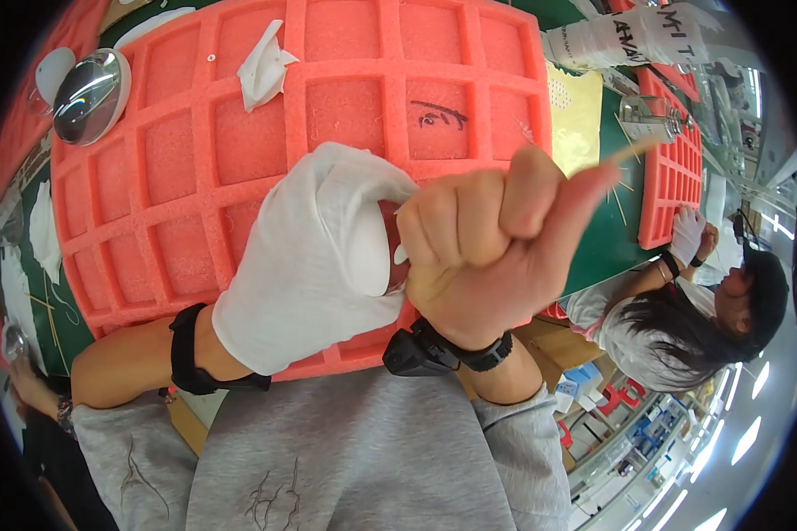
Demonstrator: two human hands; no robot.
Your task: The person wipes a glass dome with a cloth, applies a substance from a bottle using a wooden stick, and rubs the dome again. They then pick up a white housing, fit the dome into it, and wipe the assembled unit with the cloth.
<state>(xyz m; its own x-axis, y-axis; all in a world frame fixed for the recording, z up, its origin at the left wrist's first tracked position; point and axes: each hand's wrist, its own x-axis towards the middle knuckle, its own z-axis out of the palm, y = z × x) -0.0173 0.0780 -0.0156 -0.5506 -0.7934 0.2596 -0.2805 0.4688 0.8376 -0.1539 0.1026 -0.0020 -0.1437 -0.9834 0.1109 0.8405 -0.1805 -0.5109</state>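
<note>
My left hand (305,265), in a white glove, curls around a smooth white rounded piece (369,252), part of which its fingers cover. Close against it, my bare right hand (483,252) is closed, pinching a thin wooden stick (639,152) that points up and to the right, slightly blurred. A small white bit (400,255) shows between the two hands; whether it belongs to the rounded piece I cannot tell. Both hands are above the near part of a pink foam tray (469,69) with square compartments.
A shiny dome-shaped piece (91,97) rests at the tray's far left corner. Crumpled white tissue (264,69) and a small white ring (211,58) lie on the tray. Rightward are a yellow sheet (576,119), a glass jar (648,113), loose sticks (621,205) and a co-worker (682,310).
</note>
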